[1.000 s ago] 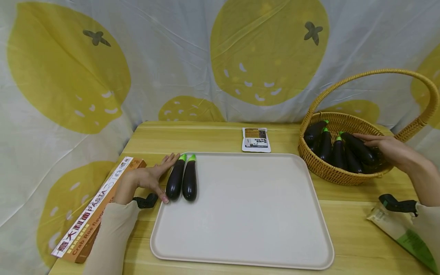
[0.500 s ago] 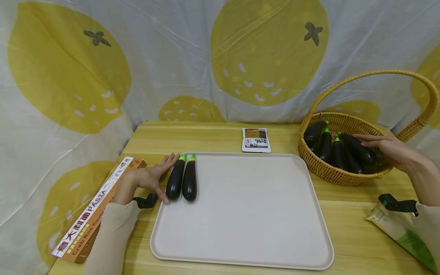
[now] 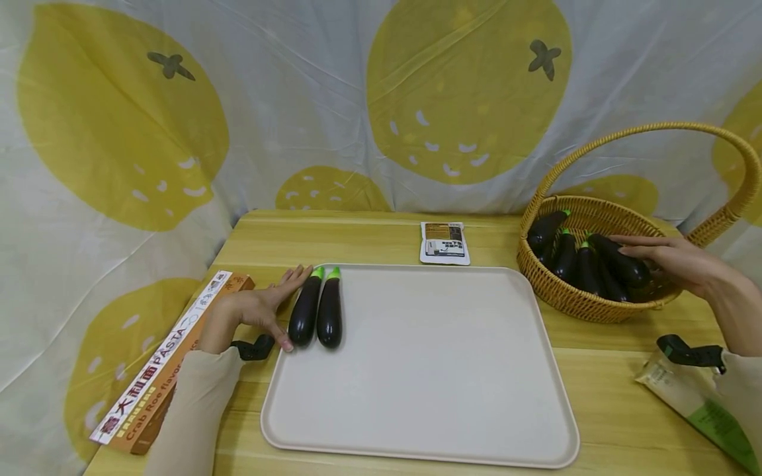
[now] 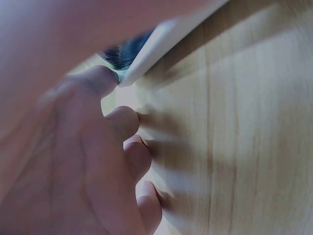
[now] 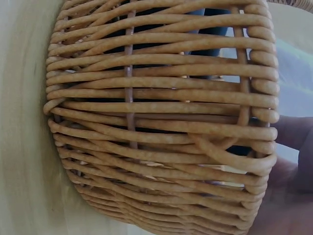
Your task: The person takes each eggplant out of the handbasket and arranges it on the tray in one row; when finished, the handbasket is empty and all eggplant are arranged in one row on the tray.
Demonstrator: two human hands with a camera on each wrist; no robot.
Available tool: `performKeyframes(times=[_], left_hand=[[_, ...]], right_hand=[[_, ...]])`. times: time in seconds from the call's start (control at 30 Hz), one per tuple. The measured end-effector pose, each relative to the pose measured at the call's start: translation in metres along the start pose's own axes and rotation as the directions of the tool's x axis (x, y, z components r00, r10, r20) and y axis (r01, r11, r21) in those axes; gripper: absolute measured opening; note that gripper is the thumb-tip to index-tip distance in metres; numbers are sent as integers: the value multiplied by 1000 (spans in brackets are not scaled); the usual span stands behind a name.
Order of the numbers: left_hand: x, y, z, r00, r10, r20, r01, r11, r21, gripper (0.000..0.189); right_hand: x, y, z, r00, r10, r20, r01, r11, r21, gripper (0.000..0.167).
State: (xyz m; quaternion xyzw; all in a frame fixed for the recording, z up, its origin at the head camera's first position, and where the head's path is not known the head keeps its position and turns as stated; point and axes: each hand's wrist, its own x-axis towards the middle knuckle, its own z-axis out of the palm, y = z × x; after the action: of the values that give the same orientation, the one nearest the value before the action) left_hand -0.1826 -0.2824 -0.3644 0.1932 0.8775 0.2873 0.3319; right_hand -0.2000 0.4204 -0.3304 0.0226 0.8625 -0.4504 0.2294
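Observation:
Two dark eggplants with green caps, a left one (image 3: 304,311) and a right one (image 3: 330,314), lie side by side at the left edge of a pale tray (image 3: 440,370). My left hand (image 3: 258,309) rests beside them with fingers spread, thumb at the tray's rim; in the left wrist view its fingertips (image 4: 124,120) are near the wood. A wicker basket (image 3: 586,307) at the right holds several more eggplants. Over its right rim my right hand (image 3: 675,261) grips the topmost eggplant (image 3: 622,261). In the right wrist view the basket wall (image 5: 161,107) hides most of that hand.
A pasta box (image 3: 169,363) lies slanted left of the tray. Behind the tray is a small white packet (image 3: 444,243). A green and cream bag (image 3: 693,403) lies under the right forearm. The basket's tall handle (image 3: 649,129) arches above it.
My right hand has shifted slightly left on the topmost eggplant, and that eggplant has moved a little with it. The left hand and the two eggplants on the tray have stayed in place.

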Motion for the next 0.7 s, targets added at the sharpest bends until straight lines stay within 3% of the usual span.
performKeyframes(times=[0.37,0.7], left_hand=[[-1,0,0,1000,5,-2,-5,1000,6,152],[0,1,0,1000,4,-4,-4,1000,16,153]], right_hand=[[-1,-2,4,999,-30,-41,26,996,-88,63],[-6,-15,11,995,-94,-45,94,996,-6,65]])
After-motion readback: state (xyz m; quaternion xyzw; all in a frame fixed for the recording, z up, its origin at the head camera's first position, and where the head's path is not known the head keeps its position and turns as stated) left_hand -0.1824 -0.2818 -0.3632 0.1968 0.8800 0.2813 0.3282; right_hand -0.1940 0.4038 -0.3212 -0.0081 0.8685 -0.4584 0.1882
